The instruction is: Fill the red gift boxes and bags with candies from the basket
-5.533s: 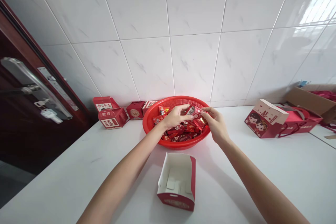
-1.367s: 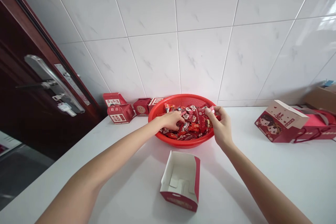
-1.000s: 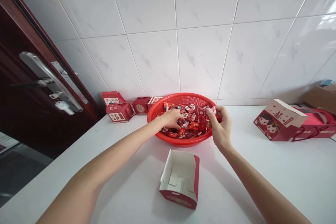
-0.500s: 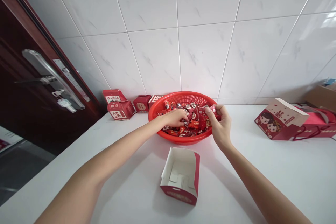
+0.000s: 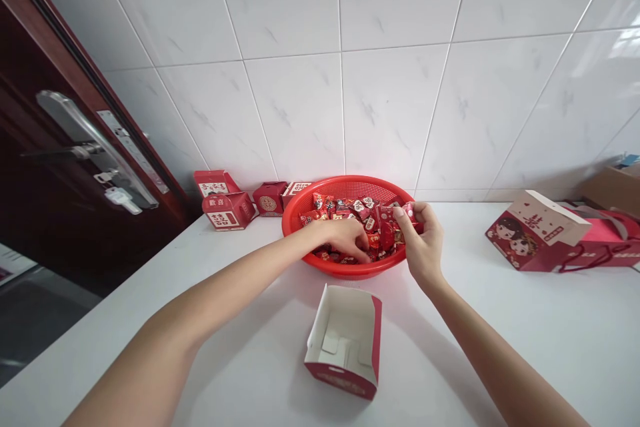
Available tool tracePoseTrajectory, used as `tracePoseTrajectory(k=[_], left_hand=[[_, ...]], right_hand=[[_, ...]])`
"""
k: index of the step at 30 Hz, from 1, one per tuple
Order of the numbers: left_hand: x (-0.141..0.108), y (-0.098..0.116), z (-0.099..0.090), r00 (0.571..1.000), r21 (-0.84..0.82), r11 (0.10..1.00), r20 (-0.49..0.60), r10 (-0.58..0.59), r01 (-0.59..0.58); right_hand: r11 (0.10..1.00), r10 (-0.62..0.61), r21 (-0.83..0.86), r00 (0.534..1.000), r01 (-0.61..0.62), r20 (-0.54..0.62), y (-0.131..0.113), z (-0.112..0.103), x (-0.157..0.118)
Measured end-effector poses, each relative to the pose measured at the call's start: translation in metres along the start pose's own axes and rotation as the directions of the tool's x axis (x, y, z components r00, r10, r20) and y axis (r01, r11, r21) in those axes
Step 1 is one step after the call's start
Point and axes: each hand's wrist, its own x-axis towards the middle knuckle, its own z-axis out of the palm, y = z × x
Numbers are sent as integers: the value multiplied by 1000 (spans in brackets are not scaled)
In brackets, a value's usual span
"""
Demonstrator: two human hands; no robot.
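A red plastic basket (image 5: 345,271) stands near the wall, filled with small wrapped candies (image 5: 369,205) in red and dark wrappers. My left hand (image 5: 347,238) reaches over the basket's near left side and touches the candies, fingers bent downward and a little apart. Nothing shows clearly between them. At the right rim, my right hand (image 5: 424,243) grips a shiny red candy packet (image 5: 385,215) between thumb and fingers. In front of the basket sits an open red and white paper box (image 5: 345,333), with only its bare white inside and bottom flaps showing.
Several small red gift boxes (image 5: 230,211) stand against the tiled wall on the left. To the right lie a larger red gift box (image 5: 530,230) with cord handles and a brown cardboard box (image 5: 613,187). A dark door (image 5: 50,180) with keys borders the white table's left side.
My left hand has moved slightly right and toward me within the basket, its fingers now lower among the candies. My right hand still keeps the red packet at the rim.
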Motion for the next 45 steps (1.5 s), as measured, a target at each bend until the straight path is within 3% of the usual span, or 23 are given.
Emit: tracePoseTrajectory(k=[3,7,13,17,21,27,33,38,45], left_hand=[[6,14,6,992,81,997,127,-14,3],[11,18,10,993,162,986,104,-61,44],[10,-6,3,992,58,990,-21,-126,127],[8,-22,0,990,-32,990,-19,-138,137],[5,-21,2,995,-105,989,38,-96,100],[3,3,9,984,-149,989,178,19,8],[6,2,9,998,-337,939,18,-63,66],[5,-15,2,955,-573,809,-148,-259,130],[3,-16,-1,938,-744,662,-161,-307,89]], right_hand=[[1000,-5,-8,1000,5,1,1,0,0],[1000,-6,-7,1000,6,7,1,-1,-1],[1000,-15,-5,1000,15,14,-1,-1,-1],[1000,-24,-6,999,24,22,-1,-1,0],[1000,-26,-5,1000,26,18,0,0,0],[1000,-21,-2,1000,21,15,2,0,0],[1000,-16,4,1000,16,18,1,-1,0],[1000,-6,22,1000,5,15,0,-1,1],[999,26,37,1000,-26,-1,-1,-1,1]])
